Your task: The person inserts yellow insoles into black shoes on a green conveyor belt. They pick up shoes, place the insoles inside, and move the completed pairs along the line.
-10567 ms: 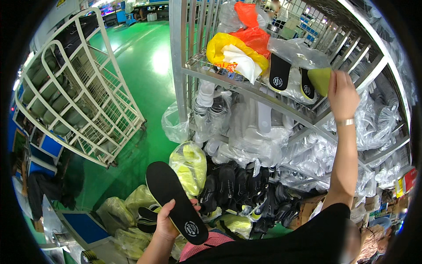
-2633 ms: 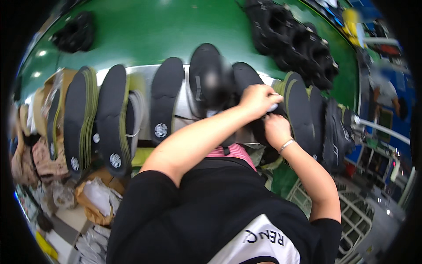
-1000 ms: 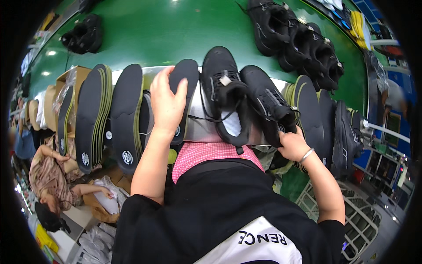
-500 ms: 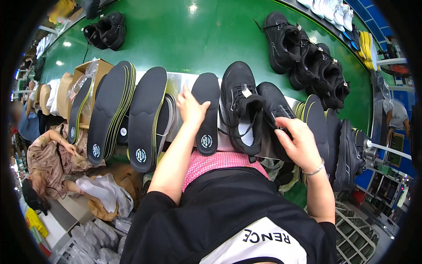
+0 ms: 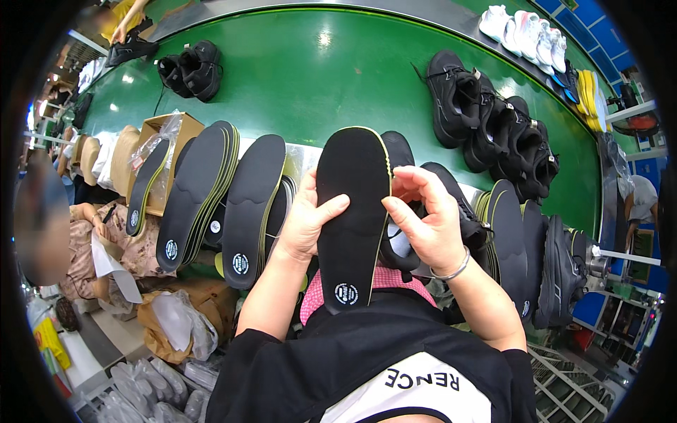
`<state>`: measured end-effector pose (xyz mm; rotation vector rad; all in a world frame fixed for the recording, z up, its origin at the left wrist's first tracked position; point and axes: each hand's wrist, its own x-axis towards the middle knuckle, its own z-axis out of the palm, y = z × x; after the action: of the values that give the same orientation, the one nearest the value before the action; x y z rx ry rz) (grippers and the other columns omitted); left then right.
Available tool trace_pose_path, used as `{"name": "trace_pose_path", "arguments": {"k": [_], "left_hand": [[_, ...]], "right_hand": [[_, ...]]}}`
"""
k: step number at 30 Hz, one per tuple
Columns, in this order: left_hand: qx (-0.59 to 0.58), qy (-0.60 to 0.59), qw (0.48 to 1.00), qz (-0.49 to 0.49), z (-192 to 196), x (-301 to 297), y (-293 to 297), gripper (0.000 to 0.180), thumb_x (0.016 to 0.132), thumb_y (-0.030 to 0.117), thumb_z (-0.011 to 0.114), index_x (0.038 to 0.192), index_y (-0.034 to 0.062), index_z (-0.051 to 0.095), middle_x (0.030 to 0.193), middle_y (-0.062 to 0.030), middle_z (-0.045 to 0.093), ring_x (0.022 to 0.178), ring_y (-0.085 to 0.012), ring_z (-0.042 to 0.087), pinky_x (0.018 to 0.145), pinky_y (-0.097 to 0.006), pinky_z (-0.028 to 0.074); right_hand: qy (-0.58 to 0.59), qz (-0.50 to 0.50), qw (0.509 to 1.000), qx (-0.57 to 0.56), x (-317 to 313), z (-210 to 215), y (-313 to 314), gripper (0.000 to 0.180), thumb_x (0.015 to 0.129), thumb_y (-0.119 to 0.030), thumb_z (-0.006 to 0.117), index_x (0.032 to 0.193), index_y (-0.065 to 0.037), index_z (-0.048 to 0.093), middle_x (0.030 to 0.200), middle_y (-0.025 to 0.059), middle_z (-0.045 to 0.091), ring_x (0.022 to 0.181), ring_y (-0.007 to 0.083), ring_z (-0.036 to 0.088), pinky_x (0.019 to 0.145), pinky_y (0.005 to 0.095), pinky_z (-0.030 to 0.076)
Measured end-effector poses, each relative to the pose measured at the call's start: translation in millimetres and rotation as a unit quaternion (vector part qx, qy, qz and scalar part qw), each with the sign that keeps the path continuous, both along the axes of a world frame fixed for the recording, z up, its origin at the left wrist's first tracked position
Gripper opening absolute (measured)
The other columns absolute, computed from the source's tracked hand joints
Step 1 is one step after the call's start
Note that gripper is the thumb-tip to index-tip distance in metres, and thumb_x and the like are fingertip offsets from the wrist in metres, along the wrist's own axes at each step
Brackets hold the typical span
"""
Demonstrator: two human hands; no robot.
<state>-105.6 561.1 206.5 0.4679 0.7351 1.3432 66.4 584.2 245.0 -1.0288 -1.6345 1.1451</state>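
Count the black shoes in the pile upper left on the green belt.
2 there: both black laced shoes lie side by side, touching, on the green conveyor belt; another could be hidden behind. Other black shoes lie elsewhere on the belt.

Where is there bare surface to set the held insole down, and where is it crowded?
The green belt is bare in the middle, between the black shoe pair at upper left and the black shoe row at right. The near edge is crowded with the insole stacks. Both hands, left hand and right hand, grip the black insole.
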Motion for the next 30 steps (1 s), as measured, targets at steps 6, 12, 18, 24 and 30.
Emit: {"name": "trace_pose_path", "arguments": {"k": [6, 12, 18, 24, 30], "left_hand": [[0.009, 0.002, 1.000, -0.017, -2, 6, 0, 0.050, 0.075, -0.004, 0.059, 0.119, 0.0061, 0.037, 0.112, -0.0104, 0.049, 0.103, -0.0193, 0.050, 0.088, -0.033, 0.044], [0.011, -0.001, 1.000, -0.025, -5, 11, 0, 0.051, 0.074, -0.004, 0.059, 0.119, 0.0045, 0.037, 0.112, -0.0104, 0.049, 0.103, -0.0196, 0.050, 0.087, -0.033, 0.044], [0.014, 0.052, 0.993, 0.106, 5, 12, 27, 0.042, 0.078, -0.002, 0.055, 0.115, 0.0029, 0.036, 0.109, -0.0130, 0.050, 0.097, -0.0232, 0.053, 0.083, -0.035, 0.046], [0.062, 0.053, 0.990, 0.113, 33, 68, 18, 0.034, 0.084, 0.003, 0.050, 0.115, 0.0033, 0.037, 0.110, -0.0128, 0.049, 0.097, -0.0240, 0.054, 0.082, -0.036, 0.047], [0.109, 0.522, 0.845, -0.038, -21, 55, 3, 0.076, 0.064, 0.038, 0.073, 0.121, 0.0039, 0.034, 0.106, -0.0160, 0.049, 0.101, -0.0269, 0.049, 0.086, -0.037, 0.040]], "right_hand": [[0.018, -0.052, 0.998, 0.003, 2, -10, -3, 0.028, 0.075, -0.003, 0.062, 0.102, -0.001, 0.053, 0.078, 0.0050, 0.058, 0.066, 0.0093, 0.055, 0.062, 0.0218, 0.045], [0.001, -0.038, 0.999, -0.026, 9, -9, -4, 0.031, 0.075, -0.003, 0.063, 0.103, -0.002, 0.050, 0.080, 0.0038, 0.057, 0.068, 0.0088, 0.054, 0.064, 0.0220, 0.045], [-0.002, -0.025, 0.994, -0.111, 13, -5, -3, 0.059, 0.066, -0.023, 0.073, 0.109, -0.003, 0.039, 0.106, 0.0138, 0.045, 0.096, 0.0209, 0.049, 0.079, 0.0319, 0.042], [-0.296, -0.022, 0.953, 0.059, 20, 20, 2, 0.070, 0.047, -0.034, 0.081, 0.096, -0.003, 0.041, 0.113, 0.0202, 0.038, 0.108, 0.0350, 0.041, 0.090, 0.0386, 0.035], [-0.341, -0.066, 0.926, 0.150, 110, 32, -11, 0.023, 0.059, -0.014, 0.065, 0.072, -0.002, 0.050, 0.079, 0.0115, 0.047, 0.076, 0.0264, 0.047, 0.069, 0.0308, 0.040]]}}
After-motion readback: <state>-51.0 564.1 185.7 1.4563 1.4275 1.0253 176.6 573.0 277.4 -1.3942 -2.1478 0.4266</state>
